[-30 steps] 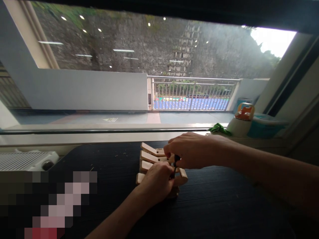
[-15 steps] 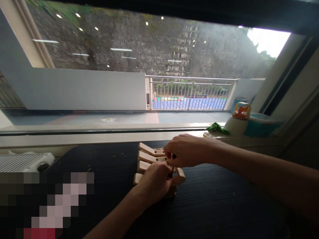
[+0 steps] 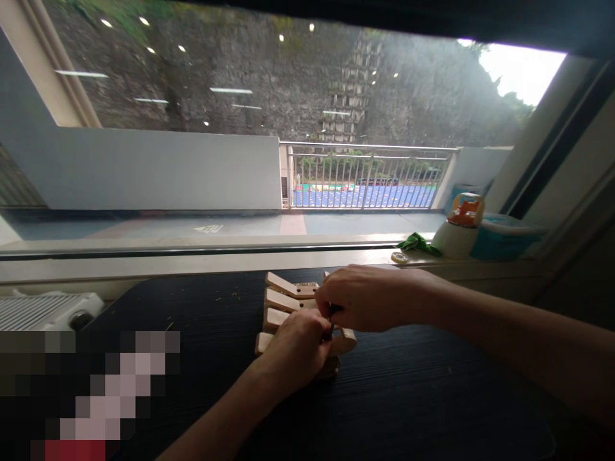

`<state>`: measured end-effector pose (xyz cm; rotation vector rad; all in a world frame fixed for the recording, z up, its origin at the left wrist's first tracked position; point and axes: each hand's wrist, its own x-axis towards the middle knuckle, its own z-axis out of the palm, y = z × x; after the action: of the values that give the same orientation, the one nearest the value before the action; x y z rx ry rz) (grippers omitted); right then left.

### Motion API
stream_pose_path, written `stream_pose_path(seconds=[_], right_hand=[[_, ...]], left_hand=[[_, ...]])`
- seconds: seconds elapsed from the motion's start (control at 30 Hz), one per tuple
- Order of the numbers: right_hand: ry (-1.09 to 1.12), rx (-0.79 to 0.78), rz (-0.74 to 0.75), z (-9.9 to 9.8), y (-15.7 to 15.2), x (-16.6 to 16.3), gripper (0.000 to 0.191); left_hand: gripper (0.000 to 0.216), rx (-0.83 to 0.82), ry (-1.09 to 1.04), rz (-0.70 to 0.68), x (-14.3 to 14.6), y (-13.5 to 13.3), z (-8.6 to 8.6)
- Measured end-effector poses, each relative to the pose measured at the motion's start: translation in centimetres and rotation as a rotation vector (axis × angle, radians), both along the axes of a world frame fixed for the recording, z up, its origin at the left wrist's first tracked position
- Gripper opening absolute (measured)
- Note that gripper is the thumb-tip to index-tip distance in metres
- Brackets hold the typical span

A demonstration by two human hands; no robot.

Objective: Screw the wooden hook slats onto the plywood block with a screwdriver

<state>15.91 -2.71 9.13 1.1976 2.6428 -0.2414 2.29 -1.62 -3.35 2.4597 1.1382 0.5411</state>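
A small assembly of light wooden slats [image 3: 283, 299] lies on the black table [image 3: 413, 397] just in front of me. My left hand [image 3: 295, 351] is curled over its near end and presses it down. My right hand [image 3: 365, 298] comes in from the right, fingers pinched round a thin dark tool [image 3: 331, 320] that stands upright on the wood between both hands. Most of the tool and the near slats are hidden by my fingers.
A window sill runs behind the table, with a white and orange cup-like container [image 3: 459, 227], a green cloth [image 3: 416, 243] and a teal box [image 3: 507, 237] at its right. A white ribbed appliance [image 3: 48, 310] sits at the left. Wood crumbs dot the table.
Both hands stay on the wooden piece. My right hand has dropped slightly and closed tighter round the tool; the view has shifted a little.
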Motion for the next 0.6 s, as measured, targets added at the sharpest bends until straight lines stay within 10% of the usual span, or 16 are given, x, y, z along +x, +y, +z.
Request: stream_pose_path(seconds=[0.6], right_hand=[[-0.013,0.038,0.041,0.19,0.0,-0.17,0.025]], left_hand=[[0.016,0.024,-0.046,-0.122,-0.61,-0.33,0.41]])
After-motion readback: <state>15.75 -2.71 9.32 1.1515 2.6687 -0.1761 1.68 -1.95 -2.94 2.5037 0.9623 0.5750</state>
